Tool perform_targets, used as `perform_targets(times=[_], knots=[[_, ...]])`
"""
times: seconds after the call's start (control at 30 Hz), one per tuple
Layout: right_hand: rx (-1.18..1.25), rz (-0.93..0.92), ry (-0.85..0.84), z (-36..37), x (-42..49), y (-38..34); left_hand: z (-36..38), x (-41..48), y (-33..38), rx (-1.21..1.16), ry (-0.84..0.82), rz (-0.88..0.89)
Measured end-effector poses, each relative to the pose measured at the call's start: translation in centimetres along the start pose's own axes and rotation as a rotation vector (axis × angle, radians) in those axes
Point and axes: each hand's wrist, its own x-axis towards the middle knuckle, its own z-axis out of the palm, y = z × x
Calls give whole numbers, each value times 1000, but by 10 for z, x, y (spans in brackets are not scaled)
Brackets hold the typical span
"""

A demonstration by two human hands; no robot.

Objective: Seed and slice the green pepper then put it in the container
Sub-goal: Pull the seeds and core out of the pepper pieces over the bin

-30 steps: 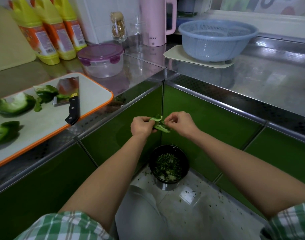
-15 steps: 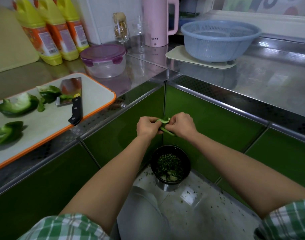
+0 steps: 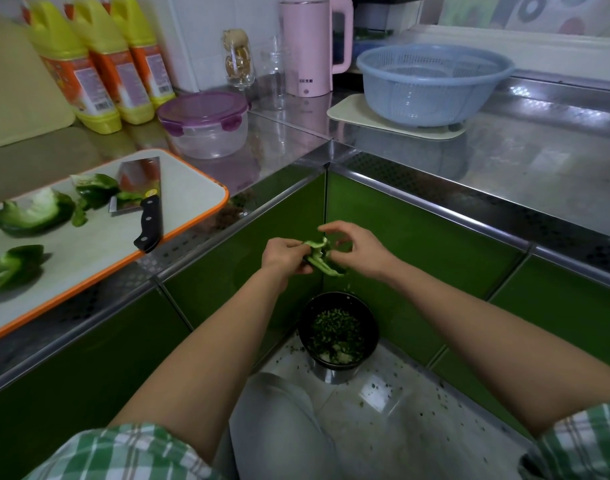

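Green pepper strip (image 3: 318, 258) is mid-air in front of the green cabinet corner, between both hands and straight above the black bin (image 3: 374, 337) on the floor (bin holds chopped green scraps, more flecks lie on the tiles around it). Left hand (image 3: 285, 256) grips the strip's left side, fingers curled round it. Right hand (image 3: 362, 251) is just beside the strip's right end, fingers loosely curved and spread, thumb and forefinger apart and not pinching; cannot tell whether the lower fingers touch it. The rest of the pepper is on the orange-rimmed cutting board (image 3: 89, 251) on the counter to the left: one big piece (image 3: 30, 213), another (image 3: 9, 268) at the near edge, a smaller piece (image 3: 95, 188) against the cleaver (image 3: 140, 188), which lies flat with its black handle toward the person. The purple-lidded container (image 3: 206, 124) stands behind the board, lid on. Further back: yellow bottles (image 3: 89, 64), pink kettle (image 3: 307, 46), blue colander (image 3: 431, 84).
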Motion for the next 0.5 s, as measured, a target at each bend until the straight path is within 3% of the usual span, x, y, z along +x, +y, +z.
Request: perform_targets(times=[0.1,0.23,0.37,0.5], knots=[[-58,-37,24,5,4,-2,0,-6,4,-34,-54,19],[-23,58,182,10,7,7,0,-14,7,-120,-220,-110],[-75,112,119,9,3,6,2,-17,7,-98,-246,-78],[-427,-34,122,6,-4,2,5,-16,11,-53,-202,-21]])
